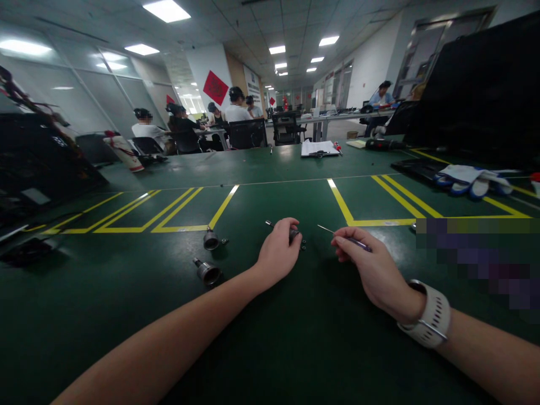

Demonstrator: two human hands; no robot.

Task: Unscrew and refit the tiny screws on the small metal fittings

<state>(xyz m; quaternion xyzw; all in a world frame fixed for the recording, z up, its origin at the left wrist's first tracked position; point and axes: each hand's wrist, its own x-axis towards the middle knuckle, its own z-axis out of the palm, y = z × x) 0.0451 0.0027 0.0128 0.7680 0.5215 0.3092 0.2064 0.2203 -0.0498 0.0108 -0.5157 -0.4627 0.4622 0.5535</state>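
Observation:
My left hand (280, 244) is closed over a dark metal part lying on the green table (261, 349); its stem (269, 224) sticks out on the left, and the fingers hide most of the rest. Two small nuts (304, 248) lie just right of those fingertips. In my right hand (363, 253) is a slim screwdriver (327, 229), pinched by its handle, with the bare tip pointing left, apart from the metal part. To the left of my left hand rest two cup-shaped metal parts with stems, a farther one (211, 239) and a nearer one (208, 273). Small hardware (225, 241) sits beside the farther one.
Yellow tape lines (383, 223) mark the table beyond my hands. Farther back are a clipboard with paper (319, 148) and, to the right, white-and-blue gloves (472, 180). A large black panel (476, 90) stands at the right. Several people sit at desks in the background.

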